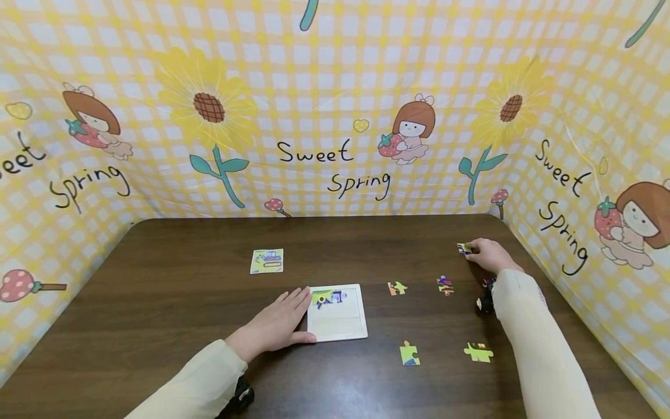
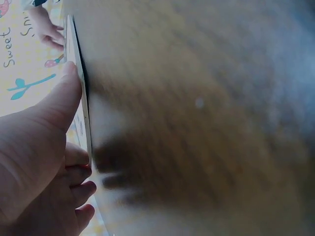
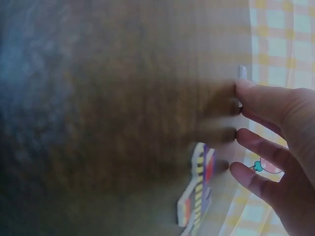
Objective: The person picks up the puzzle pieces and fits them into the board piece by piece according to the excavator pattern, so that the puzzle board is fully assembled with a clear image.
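Note:
My left hand (image 1: 277, 323) lies with straight fingers along the left edge of a white puzzle tray (image 1: 337, 329), its thumb at the near corner. Inside the tray's upper part sit joined puzzle pieces (image 1: 328, 298) with yellow-green and purple print. At the far right of the table, my right hand (image 1: 491, 256) pinches a small puzzle piece (image 1: 463, 248) between thumb and fingers. Only a thin pale edge of that piece (image 3: 242, 72) shows in the right wrist view. A striped puzzle piece (image 3: 198, 189) lies on the table below this hand.
Loose pieces lie right of the tray: a green-orange piece (image 1: 398, 288), purple-orange pieces (image 1: 445, 285), a green piece (image 1: 410, 354) and another green piece (image 1: 478, 352). A square excavator picture card (image 1: 267, 261) lies behind the left hand. Checked cloth (image 1: 324, 105) surrounds the table's back and sides.

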Demonstrator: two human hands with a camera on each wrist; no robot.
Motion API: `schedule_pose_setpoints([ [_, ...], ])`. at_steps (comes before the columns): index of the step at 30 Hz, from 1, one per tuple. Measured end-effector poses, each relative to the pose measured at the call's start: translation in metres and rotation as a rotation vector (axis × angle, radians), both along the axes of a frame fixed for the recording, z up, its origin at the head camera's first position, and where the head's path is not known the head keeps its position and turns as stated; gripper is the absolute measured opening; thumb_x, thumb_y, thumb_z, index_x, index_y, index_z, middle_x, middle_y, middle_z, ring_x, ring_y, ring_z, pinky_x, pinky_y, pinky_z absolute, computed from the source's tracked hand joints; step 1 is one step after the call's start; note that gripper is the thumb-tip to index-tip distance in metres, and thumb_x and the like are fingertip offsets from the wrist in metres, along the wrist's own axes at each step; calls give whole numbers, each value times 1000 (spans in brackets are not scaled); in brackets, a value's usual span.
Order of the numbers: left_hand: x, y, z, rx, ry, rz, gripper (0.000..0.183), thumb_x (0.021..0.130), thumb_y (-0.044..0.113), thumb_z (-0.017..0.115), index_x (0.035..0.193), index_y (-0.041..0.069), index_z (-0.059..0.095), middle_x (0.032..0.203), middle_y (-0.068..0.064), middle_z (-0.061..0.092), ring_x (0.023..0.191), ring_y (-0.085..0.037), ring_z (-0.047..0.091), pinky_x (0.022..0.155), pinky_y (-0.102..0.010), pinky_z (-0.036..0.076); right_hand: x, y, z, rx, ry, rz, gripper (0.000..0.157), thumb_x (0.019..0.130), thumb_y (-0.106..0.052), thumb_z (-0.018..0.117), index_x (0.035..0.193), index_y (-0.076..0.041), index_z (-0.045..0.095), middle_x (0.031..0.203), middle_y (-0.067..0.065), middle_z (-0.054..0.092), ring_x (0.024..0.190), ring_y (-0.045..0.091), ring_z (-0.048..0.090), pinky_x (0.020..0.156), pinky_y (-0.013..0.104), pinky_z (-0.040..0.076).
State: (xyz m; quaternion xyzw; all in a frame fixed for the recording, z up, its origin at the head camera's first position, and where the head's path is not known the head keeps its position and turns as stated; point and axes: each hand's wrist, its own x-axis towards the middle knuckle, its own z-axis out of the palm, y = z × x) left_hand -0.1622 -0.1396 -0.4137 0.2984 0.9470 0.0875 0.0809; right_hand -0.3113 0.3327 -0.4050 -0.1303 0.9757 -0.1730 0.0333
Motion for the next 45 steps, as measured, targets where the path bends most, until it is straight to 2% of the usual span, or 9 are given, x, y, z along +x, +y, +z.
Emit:
schedule_pose_setpoints([
  [5, 0, 0, 1, 0, -6, -2, 83, 85, 52, 57, 137, -10, 34, 144, -23, 28, 132, -36, 24, 105, -47, 21, -2, 0, -3, 25, 2, -15, 42, 90, -9, 58, 125, 12, 49, 120, 33, 48, 109, 48, 45, 88, 57, 36],
  [9, 0, 0, 1, 1, -3, -5, 83, 85, 51, 57, 136, -10, 34, 144, -23, 28, 132, -36, 24, 105, -47, 21, -2, 1, -2, 43, -20, -15, 44, 91, -8, 56, 127, 14, 44, 114, 33, 47, 104, 47, 47, 87, 57, 37],
  [12, 0, 0, 2, -1, -1, -4, 83, 85, 51, 57, 136, -10, 34, 144, -22, 28, 132, -36, 24, 105, -47, 21, -3, 1, -1, 52, -20, -12, 41, 90, -8, 57, 123, 15, 47, 109, 32, 47, 100, 45, 48, 85, 56, 38],
  [21, 1, 1, 3, -2, 0, -3, 82, 85, 51, 58, 136, -10, 35, 144, -23, 29, 132, -36, 24, 105, -47, 21, -1, 2, 2, -11, -11, 13, 33, 87, -10, 62, 105, 15, 53, 95, 26, 50, 89, 39, 50, 80, 53, 39],
  [26, 1, 1, 3, -11, 4, 2, 83, 85, 52, 57, 137, -9, 35, 144, -22, 28, 132, -36, 24, 105, -47, 21, 2, -5, 6, -44, 4, 42, 33, 87, -14, 63, 104, 12, 53, 98, 25, 50, 91, 38, 51, 80, 52, 40],
  [31, 1, 1, 3, -13, 0, 13, 83, 85, 51, 57, 137, -9, 34, 144, -22, 28, 133, -35, 24, 105, -47, 20, 3, -25, 11, -62, 50, 96, 35, 87, -19, 64, 107, 8, 54, 106, 23, 51, 98, 38, 50, 83, 52, 39],
  [35, 2, 1, 4, -6, -2, 10, 82, 85, 50, 58, 136, -10, 35, 144, -22, 29, 132, -36, 24, 105, -47, 21, 6, -52, 20, -78, 102, 142, 35, 84, -22, 68, 105, 4, 56, 106, 20, 54, 100, 36, 51, 85, 51, 40],
  [40, 2, 1, 3, -12, -7, 18, 83, 85, 51, 58, 137, -9, 34, 144, -21, 28, 133, -35, 24, 106, -46, 20, 18, -92, 31, -85, 159, 230, 34, 81, -24, 72, 101, -1, 59, 104, 13, 57, 98, 30, 54, 83, 47, 43],
  [45, 1, 1, 2, -18, -2, 19, 84, 84, 52, 57, 137, -9, 34, 144, -21, 29, 133, -35, 24, 105, -46, 21, 33, -130, 37, -96, 164, 317, 32, 79, -25, 74, 99, -5, 60, 101, 9, 58, 96, 25, 55, 82, 43, 45],
])
